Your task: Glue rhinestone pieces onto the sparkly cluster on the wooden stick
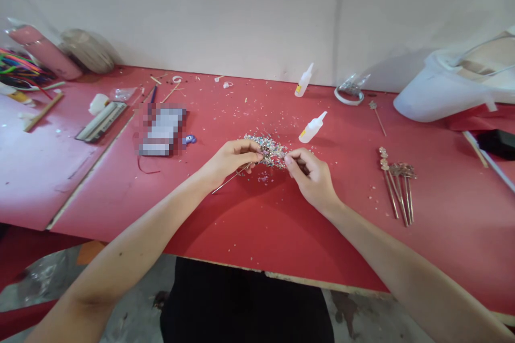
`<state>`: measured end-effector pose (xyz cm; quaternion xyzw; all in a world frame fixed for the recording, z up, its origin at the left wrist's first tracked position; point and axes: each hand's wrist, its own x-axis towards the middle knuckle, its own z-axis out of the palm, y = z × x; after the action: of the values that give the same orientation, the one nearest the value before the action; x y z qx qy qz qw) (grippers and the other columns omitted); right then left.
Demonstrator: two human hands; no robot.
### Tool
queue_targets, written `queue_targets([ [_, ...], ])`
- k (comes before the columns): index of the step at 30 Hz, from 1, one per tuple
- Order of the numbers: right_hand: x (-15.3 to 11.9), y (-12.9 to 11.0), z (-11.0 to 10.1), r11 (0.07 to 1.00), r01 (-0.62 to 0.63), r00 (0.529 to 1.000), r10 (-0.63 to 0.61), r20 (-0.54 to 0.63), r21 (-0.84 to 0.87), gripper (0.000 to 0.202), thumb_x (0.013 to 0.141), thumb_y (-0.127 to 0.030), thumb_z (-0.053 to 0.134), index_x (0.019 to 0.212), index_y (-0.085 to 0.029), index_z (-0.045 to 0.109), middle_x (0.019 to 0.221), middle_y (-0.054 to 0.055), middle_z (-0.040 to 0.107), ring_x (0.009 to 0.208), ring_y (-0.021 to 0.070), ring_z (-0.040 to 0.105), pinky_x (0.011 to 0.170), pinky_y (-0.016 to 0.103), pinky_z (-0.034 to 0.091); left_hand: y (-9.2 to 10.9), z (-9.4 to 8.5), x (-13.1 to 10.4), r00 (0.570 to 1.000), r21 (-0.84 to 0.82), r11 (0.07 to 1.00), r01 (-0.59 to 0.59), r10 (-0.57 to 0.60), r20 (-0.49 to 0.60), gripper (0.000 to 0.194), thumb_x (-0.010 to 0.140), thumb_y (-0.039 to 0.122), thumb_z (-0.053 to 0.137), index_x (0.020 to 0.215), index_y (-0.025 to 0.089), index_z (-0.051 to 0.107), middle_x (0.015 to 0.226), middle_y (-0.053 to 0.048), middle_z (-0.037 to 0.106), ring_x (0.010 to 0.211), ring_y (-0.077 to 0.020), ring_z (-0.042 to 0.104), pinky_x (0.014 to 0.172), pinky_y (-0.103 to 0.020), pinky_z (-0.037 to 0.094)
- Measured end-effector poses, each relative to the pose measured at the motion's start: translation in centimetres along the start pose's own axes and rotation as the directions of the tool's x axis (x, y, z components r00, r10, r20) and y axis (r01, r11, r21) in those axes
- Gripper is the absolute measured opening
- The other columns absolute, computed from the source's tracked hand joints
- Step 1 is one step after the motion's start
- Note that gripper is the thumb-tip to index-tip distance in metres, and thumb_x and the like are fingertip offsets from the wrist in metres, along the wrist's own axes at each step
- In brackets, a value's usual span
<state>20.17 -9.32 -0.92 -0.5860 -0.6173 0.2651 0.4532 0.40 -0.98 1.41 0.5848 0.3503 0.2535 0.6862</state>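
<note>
My left hand is closed around the head end of a hair stick, whose thin metal shaft slants down to the left. Most of its ornament is hidden by my fingers. On the other side, my right hand has thumb and forefinger pinched together at the edge of a heap of small shiny chips. Whatever lies in that pinch is too small to make out. Just beyond the heap, a white glue bottle with a pointed nozzle lies tilted.
Several decorated hair sticks lie at right, near a white bucket. A second glue bottle is by the wall. To the left are a blurred-out phone-like object, a boxy strip and a pink flask. Loose chips dot the red table.
</note>
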Motion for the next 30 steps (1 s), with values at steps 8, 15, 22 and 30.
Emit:
queue_targets([
  [8, 0.5, 0.5, -0.4, 0.994, 0.011, 0.998, -0.017, -0.054, -0.107, 0.018, 0.09, -0.037, 0.053, 0.083, -0.021, 0.056, 0.068, 0.0, 0.057, 0.06, 0.0125, 0.051, 0.057, 0.026, 0.04, 0.3, 0.2, 0.2, 0.998, 0.011, 0.999, 0.046, -0.045, -0.038, 0.007, 0.078, 0.021, 0.062, 0.083, 0.017, 0.06, 0.081, -0.003, 0.068, 0.056, -0.0077, 0.048, 0.051, -0.021, 0.034],
  [15, 1.7, 1.4, -0.9, 0.969, 0.017, 0.998, -0.032, -0.058, -0.245, 0.013, 0.088, -0.033, 0.056, 0.085, -0.021, 0.059, 0.083, 0.005, 0.064, 0.074, 0.0166, 0.058, 0.066, 0.03, 0.044, 0.2, 0.1, 0.2, 0.997, -0.013, 0.997, 0.071, -0.071, -0.007, 0.008, 0.081, 0.022, 0.06, 0.087, 0.018, 0.058, 0.088, -0.005, 0.071, 0.065, -0.0094, 0.057, 0.059, -0.022, 0.045],
  [22, 2.3, 2.4, -1.5, 0.935, 0.038, 0.996, -0.066, -0.068, -0.354, 0.018, 0.093, -0.033, 0.049, 0.088, -0.021, 0.061, 0.087, 0.006, 0.066, 0.074, 0.018, 0.058, 0.066, 0.031, 0.042, 0.1, 0.0, 0.4, 0.999, 0.066, 0.998, -0.006, 0.009, -0.049, 0.008, 0.078, 0.023, 0.061, 0.083, 0.016, 0.06, 0.078, -0.001, 0.061, 0.063, -0.0093, 0.052, 0.063, -0.023, 0.042],
  [30, 2.5, 3.1, -2.0, 0.774, 0.148, 0.985, -0.171, 0.023, -0.616, 0.027, 0.097, -0.031, 0.039, 0.087, -0.02, 0.062, 0.093, 0.012, 0.065, 0.091, 0.0269, 0.055, 0.078, 0.039, 0.042, 0.1, -0.3, 0.5, 0.995, 0.136, 0.989, -0.057, 0.067, -0.069, 0.007, 0.08, 0.023, 0.061, 0.079, 0.016, 0.06, 0.073, 0.002, 0.053, 0.064, -0.0086, 0.044, 0.063, -0.024, 0.033],
])
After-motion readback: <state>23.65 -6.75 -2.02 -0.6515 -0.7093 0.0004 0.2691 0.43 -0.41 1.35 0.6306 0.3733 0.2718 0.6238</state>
